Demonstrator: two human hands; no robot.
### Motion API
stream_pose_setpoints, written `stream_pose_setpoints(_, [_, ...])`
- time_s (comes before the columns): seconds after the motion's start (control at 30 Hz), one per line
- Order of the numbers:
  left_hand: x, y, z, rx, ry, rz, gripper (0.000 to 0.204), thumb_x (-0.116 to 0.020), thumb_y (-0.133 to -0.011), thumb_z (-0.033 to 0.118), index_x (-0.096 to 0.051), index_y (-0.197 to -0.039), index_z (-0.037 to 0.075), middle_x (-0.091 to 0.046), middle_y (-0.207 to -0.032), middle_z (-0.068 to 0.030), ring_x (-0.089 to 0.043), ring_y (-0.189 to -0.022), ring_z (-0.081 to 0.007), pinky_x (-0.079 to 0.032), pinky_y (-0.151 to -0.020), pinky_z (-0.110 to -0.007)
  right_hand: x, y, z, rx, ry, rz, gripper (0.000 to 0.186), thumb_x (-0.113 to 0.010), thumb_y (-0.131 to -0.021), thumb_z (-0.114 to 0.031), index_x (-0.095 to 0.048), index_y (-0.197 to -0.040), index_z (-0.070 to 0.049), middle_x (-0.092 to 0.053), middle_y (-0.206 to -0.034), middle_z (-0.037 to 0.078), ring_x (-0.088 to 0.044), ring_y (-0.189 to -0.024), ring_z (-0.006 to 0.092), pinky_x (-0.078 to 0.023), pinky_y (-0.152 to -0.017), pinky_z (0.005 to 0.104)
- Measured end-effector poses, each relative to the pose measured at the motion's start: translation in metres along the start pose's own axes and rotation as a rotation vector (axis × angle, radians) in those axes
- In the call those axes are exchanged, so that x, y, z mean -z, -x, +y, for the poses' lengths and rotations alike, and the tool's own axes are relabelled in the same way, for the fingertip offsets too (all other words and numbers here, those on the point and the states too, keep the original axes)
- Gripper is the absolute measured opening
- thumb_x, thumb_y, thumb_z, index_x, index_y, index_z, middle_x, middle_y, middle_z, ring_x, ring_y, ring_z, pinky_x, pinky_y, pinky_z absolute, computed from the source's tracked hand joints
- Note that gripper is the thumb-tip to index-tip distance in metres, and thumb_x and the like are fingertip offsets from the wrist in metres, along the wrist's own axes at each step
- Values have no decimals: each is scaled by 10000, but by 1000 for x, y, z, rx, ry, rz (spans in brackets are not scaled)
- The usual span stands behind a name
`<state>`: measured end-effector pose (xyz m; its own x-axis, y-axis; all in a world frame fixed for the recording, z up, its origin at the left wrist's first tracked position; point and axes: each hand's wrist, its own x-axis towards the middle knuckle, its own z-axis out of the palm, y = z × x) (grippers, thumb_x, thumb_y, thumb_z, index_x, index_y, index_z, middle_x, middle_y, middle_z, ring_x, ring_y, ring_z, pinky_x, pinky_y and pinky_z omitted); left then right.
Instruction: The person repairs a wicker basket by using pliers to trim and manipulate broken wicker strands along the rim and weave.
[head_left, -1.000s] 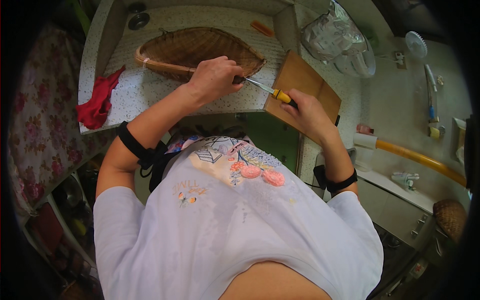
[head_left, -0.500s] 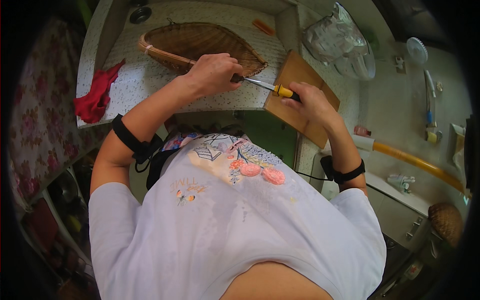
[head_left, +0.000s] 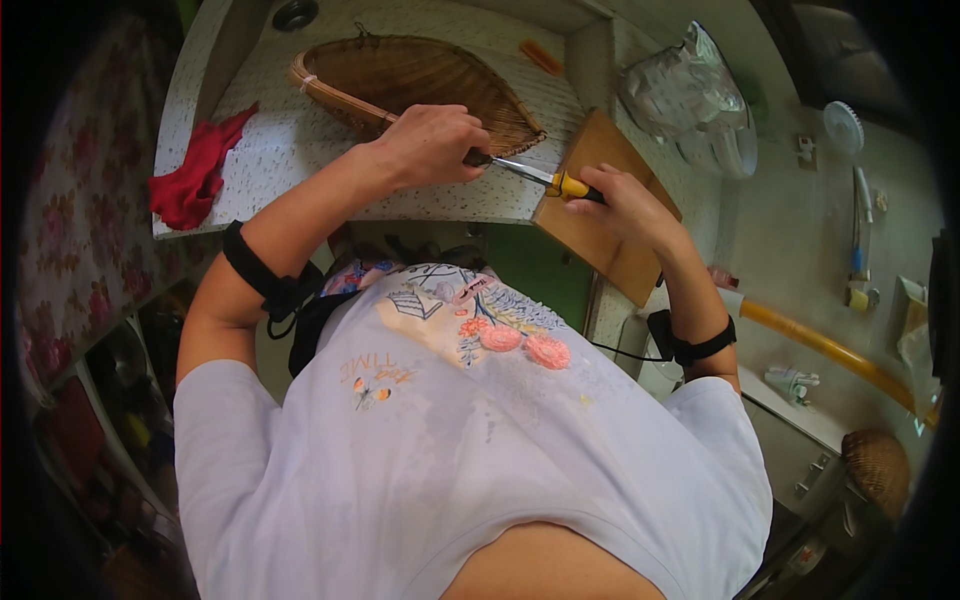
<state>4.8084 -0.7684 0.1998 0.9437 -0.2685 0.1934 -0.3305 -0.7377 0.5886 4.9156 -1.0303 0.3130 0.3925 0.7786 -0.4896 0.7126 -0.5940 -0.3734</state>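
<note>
Holding a yellow-handled tool [head_left: 560, 184] to a small dark piece [head_left: 480, 157] looks like the step in hand. The right hand [head_left: 632, 205] is wrapped around the handle, and the metal shaft or blade points left, its tip at or just beside the dark piece. The left hand [head_left: 435, 140] is closed around that piece, so most of it is hidden, and what it is cannot be told. Both things are above the near edge of the desk [head_left: 280, 165]. The next move seems to call for a firm left grip and a controlled right wrist, with the fingers kept out of the tip's line.

Behind the left hand, a wide woven basket [head_left: 430, 75] rests on the desk, its hollow facing up; no contents can be made out in the part that shows. A silver bag [head_left: 680, 85] is at the far right, its contents hidden; whether it sits in or behind the clear container [head_left: 735, 155] beside it is uncertain. A wooden board [head_left: 605, 245] lies beneath the right hand.
</note>
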Motion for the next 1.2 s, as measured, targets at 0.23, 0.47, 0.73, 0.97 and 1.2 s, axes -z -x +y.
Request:
stream_pose_setpoints(0.23, [-1,1,-4,-6,-5,-3,241,-776,-786,271,-731,-954,104,-659,-903,-8,-628,-942,-202,-552,-795,-367,3,-4,0,-1,9,-28,340,-699,-896,-336,-573,-987,-34,-549,-839,159,-516,-871,345,-412,-743,431])
stream_pose_setpoints(0.47, [0,1,-3,6,-6,-42,247,-775,-792,274,-734,-963,100,-677,-935,1,-627,-947,-193,-555,-802,-366,3,-4,-4,-10,16,-32,333,-701,-898,-324,-565,-978,-31,-531,-823,150,-503,-860,334,-405,-739,436])
stream_pose_setpoints(0.73, [-2,3,-6,4,0,-42,246,-782,-787,279,-721,-946,102,-675,-936,-6,-627,-959,-200,-551,-795,-374,7,-5,-10,-70,-89,-128,324,-706,-920,-295,-561,-1000,-16,-557,-782,126,-493,-720,242,-424,-673,360])
stream_pose_setpoints(0.97, [-11,11,-11,-100,-31,133,247,-799,-764,277,-672,-886,104,-622,-840,-10,-624,-861,-204,-543,-716,-346,10,-8,-20,-100,-211,-142,320,-709,-925,-278,-566,-1022,-8,-543,-744,110,-470,-699,194,-429,-664,346])
stream_pose_setpoints(1.2, [1,20,-23,-189,6,98,253,-767,-789,306,-598,-851,127,-637,-832,7,-628,-861,-197,-548,-699,-351,21,-15,-35,-87,-109,-176,338,-713,-914,-267,-556,-1029,9,-609,-783,188,-504,-681,318,-439,-659,381])
